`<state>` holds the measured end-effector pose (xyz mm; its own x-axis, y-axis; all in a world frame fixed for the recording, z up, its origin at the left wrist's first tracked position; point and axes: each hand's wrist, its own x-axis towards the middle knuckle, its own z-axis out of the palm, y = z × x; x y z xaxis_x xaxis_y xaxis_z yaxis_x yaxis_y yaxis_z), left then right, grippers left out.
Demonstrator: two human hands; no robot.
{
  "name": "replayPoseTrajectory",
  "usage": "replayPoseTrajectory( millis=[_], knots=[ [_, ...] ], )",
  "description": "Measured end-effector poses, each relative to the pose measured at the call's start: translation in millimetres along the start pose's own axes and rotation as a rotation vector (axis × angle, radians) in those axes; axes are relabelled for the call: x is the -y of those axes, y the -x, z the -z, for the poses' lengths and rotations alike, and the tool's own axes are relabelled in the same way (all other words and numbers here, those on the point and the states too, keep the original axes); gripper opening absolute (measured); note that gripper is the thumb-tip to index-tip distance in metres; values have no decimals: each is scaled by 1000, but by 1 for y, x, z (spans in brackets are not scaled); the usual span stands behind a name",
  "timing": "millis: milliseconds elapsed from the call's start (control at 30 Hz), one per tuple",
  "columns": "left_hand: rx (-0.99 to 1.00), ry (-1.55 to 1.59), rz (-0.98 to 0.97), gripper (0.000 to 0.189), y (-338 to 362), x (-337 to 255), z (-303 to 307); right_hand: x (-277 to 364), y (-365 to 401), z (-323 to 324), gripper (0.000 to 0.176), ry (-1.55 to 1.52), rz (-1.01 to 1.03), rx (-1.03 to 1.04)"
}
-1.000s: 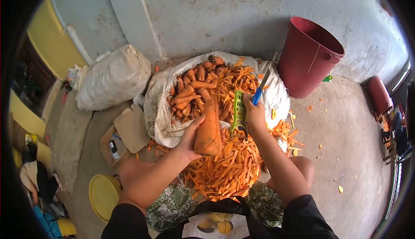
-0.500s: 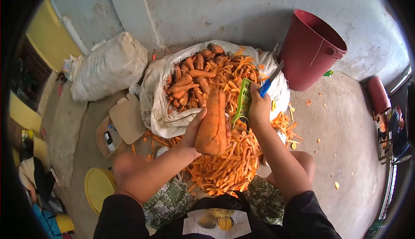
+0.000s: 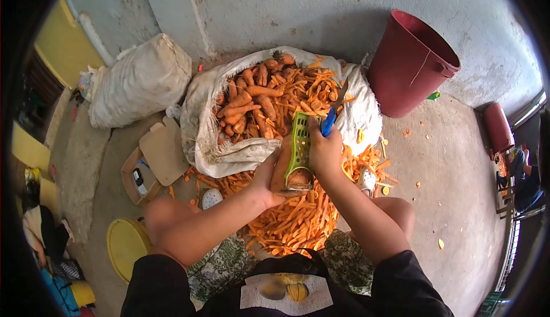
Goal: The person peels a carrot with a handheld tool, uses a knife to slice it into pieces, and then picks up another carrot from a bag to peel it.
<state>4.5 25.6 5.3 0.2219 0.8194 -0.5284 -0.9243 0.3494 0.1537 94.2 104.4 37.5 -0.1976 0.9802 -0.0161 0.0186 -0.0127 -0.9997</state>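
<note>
While left hand (image 3: pixel 264 185) clasps carrot (image 3: pixel 282 167), right hand (image 3: pixel 325 151) grips green peeler (image 3: pixel 297 145) and knife (image 3: pixel 328 122); peeling, seemingly; next stroke wants steadiness.

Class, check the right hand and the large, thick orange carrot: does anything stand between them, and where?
Yes: the green, perforated plastic peeler, held in the right hand, lies over the carrot on the side nearer that hand. Nothing else visible stands between them.
</note>
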Motion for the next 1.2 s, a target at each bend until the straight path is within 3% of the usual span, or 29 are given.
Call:
replayPoseTrajectory(
  millis=[167,367,467,500,533,567,600,700,800,900,967,1033,1200],
  knots=[
    [107,-41,-32,46,-12,-1,11,-3,1,1,26,83,51,-2],
    [90,-151,-36,43,-15,-2,8,-17,-5,5,27,200,138,-116],
    [-4,-273,-79,45,-17,-10,4,-24,-12,10,23,308,4,-118],
    [0,-272,-74,45,-19,-11,10,-37,-20,11,23,342,60,-174],
    [127,-408,28,45,-21,-12,19,-49,-29,13,23,376,116,-231],
    [253,-547,130,44,-22,-11,26,-55,-53,25,26,445,29,-346],
    [82,-477,162,44,1,9,-1,-49,-72,42,29,399,-52,-377],
    [70,-587,127,47,-7,12,16,-48,-100,69,29,195,-35,-555],
    [-55,-301,56,46,-16,-4,19,-43,-95,63,29,-53,-46,-398],
    [66,-188,77,43,-24,-13,33,-14,-44,24,27,-132,-81,-143],
    [40,-267,53,40,-18,-10,23,-20,-11,3,26,93,2,-12],
    [11,-66,97,39,-16,-4,14,-24,-1,-2,26,131,19,-3],
    [17,-164,32,42,-19,-5,20,-29,-1,1,25,319,114,-44]
  ],
)
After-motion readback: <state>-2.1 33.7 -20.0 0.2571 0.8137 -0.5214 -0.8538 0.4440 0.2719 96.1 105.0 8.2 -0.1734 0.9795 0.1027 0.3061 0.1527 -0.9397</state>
